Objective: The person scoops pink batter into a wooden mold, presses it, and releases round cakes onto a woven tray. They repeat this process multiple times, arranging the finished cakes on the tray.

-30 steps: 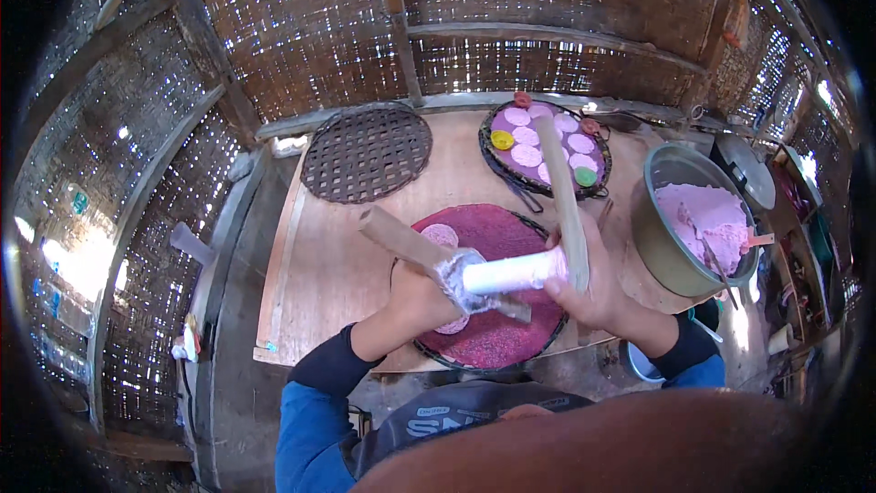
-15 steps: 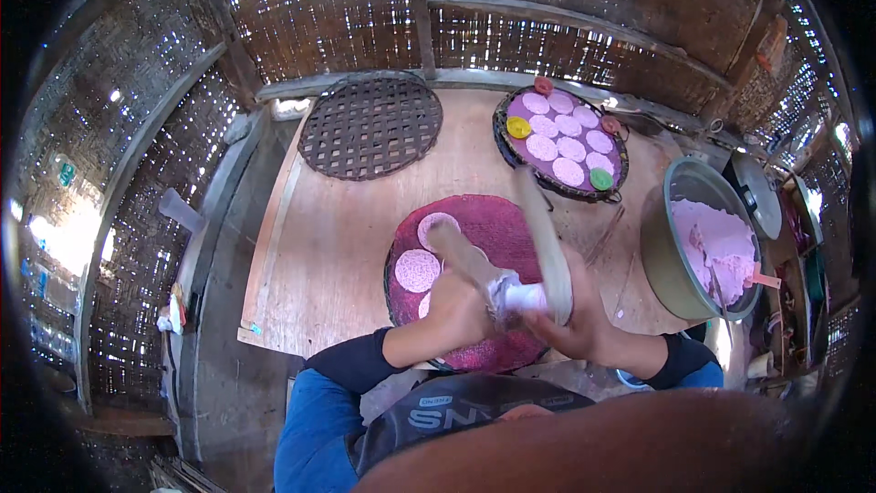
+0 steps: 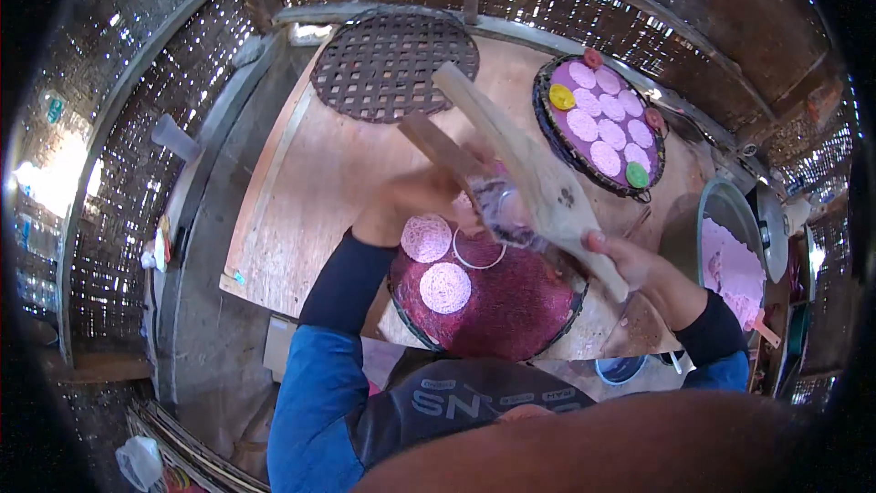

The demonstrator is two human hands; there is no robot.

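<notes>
A wooden hand press with a pale board (image 3: 516, 151) is held tilted in front of me. It has a darker wooden arm (image 3: 436, 148) and a whitish wrapped cylinder (image 3: 500, 210) in its middle. My left hand (image 3: 429, 190), partly hidden, is closed round the darker arm's side. My right hand (image 3: 630, 265) grips the pale board's near right end, thumb on top. Below lies a round tray with a dark red mat (image 3: 493, 306). Lacy pink rounds (image 3: 445, 288) rest on its left part, beside a thin white ring (image 3: 479, 265) partly under the press.
A round open-weave rack (image 3: 392, 64) lies at the far left of the wooden table (image 3: 283, 210). At the far right, another round tray (image 3: 593, 178) bears several pink rounds and coloured rings. A large tub (image 3: 684, 237) of pink dough stands at right.
The press has tilted, its pale board now slanting from upper left to lower right. My left hand has moved forward and my right hand rightward along the board. The whole view has shifted.
</notes>
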